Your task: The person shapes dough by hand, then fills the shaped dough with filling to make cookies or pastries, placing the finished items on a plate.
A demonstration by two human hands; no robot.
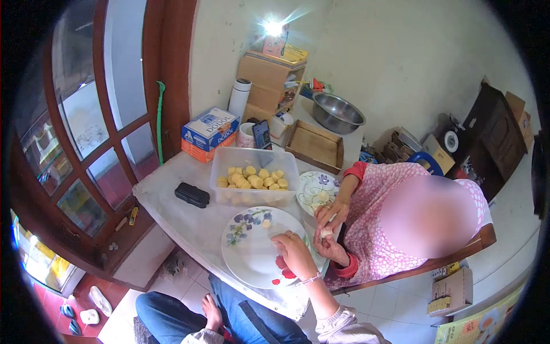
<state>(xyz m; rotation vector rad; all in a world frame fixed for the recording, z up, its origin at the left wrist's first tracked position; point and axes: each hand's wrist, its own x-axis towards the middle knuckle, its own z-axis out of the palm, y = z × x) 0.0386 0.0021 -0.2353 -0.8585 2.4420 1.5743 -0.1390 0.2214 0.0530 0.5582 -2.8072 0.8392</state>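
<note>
My right hand [295,253] is over the large white plate [246,261], palm down with the fingers bent and slightly apart. Nothing shows in it. Just beyond its fingertips, a small pale dough piece [266,223] lies on the plate. My left hand [212,313] rests low on my lap, fingers stretched out and holding nothing. Behind the plate stands a clear plastic tub [255,199] with many round yellow pieces [252,179]. To the right, a co-worker's hands [331,229] hold a small pale lump [326,233] beside a smaller floral plate [309,183].
A black case [192,195] lies on the table's left side. At the back are a dodol box [210,129], a mug [246,136], a phone [262,135], a white flask [239,97], a cardboard tray [315,146] and a metal bowl [339,113]. The co-worker sits close on my right.
</note>
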